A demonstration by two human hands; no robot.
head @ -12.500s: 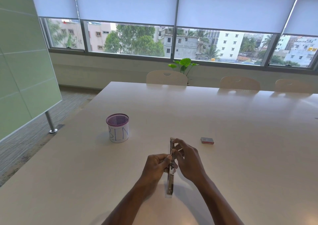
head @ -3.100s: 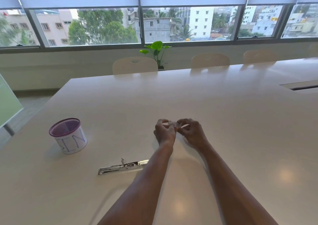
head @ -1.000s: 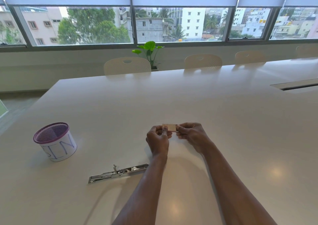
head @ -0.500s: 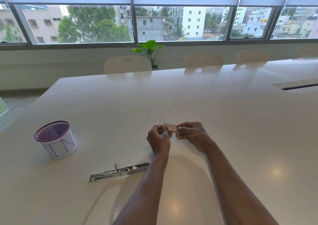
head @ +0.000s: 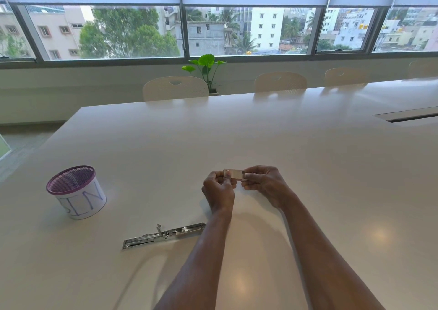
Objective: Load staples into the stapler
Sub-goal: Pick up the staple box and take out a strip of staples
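A small flat staple box point(head: 234, 174) is held a little above the white table point(head: 237, 139), pinched at its left end by my left hand point(head: 219, 188) and at its right end by my right hand point(head: 262, 184). The metal stapler point(head: 163, 235) lies flat and opened out on the table, near my left forearm and to the left of it; no hand touches it. I cannot tell whether the box is open.
A white cup with a purple mesh rim point(head: 76, 194) stands at the left of the table. Chairs point(head: 175, 88) line the far edge and a plant point(head: 206, 69) stands by the window. A slot point(head: 410, 117) is cut in the table at far right.
Both hands stay on the staple box at the same spot; the fingers shift only slightly. The stapler lies where it was.
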